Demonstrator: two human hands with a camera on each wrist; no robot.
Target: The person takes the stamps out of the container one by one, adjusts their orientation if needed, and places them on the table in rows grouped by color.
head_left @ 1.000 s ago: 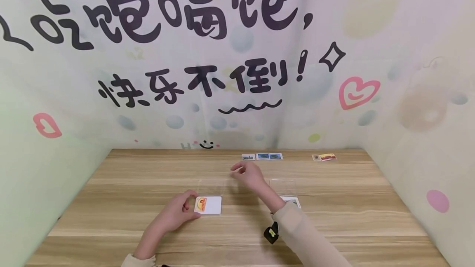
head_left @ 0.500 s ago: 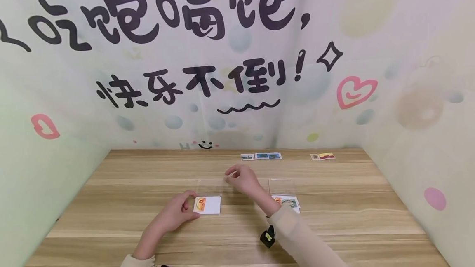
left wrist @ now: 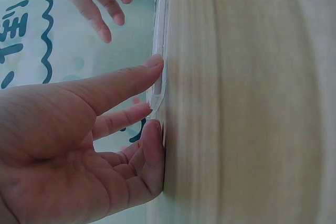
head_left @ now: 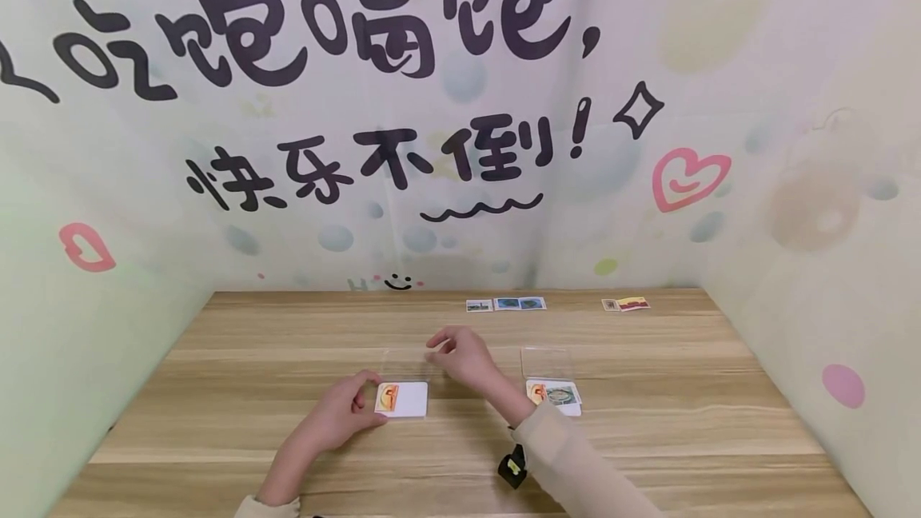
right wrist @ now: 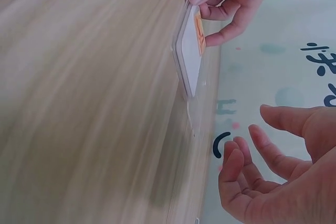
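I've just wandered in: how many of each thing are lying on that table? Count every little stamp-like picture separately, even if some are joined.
Open clear-lidded cases: 2
Stamp-like pictures in the cases: 3
Stamp-like pictures along the back: 5
Total visible: 10

White card, at the left fingers, bore an orange-and-yellow stamp. Blue stamps, beyond the right fingers, showed white borders; farther right of them I noted a red-and-yellow stamp. Table, beneath all fingers, was tan with streaky brown grain. Wall, beyond them, carried black lettering and pink hearts on white.
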